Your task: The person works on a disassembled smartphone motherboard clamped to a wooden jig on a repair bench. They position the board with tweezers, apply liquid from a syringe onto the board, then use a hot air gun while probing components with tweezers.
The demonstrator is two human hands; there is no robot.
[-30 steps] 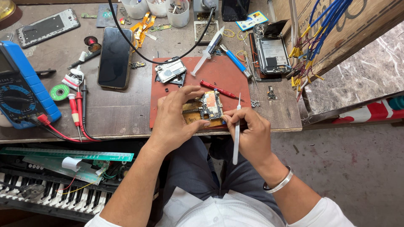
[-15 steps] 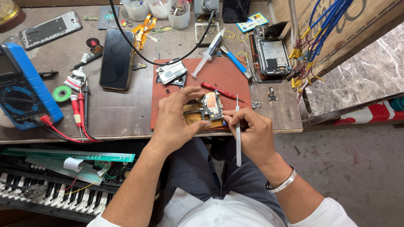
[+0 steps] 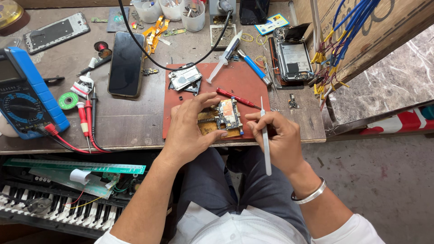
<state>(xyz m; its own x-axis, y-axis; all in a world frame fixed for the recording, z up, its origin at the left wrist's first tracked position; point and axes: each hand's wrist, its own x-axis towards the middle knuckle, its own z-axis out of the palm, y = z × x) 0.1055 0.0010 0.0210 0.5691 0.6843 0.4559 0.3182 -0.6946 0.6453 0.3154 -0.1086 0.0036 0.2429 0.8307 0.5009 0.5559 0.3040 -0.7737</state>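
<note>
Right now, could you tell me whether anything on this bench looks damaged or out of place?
Yes: an opened phone lies at the bench's right edge with its insides bare. The circuit board in the left hand is out of any casing. The right hand holds tweezers.

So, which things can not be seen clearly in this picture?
All in the head view:
- Circuit board: its left part is hidden by the left hand; the components are too small.
- Tweezers: the middle is hidden by the right hand.
- Multimeter: cut off by the left edge.
- Keyboard: partly under the table.
</note>
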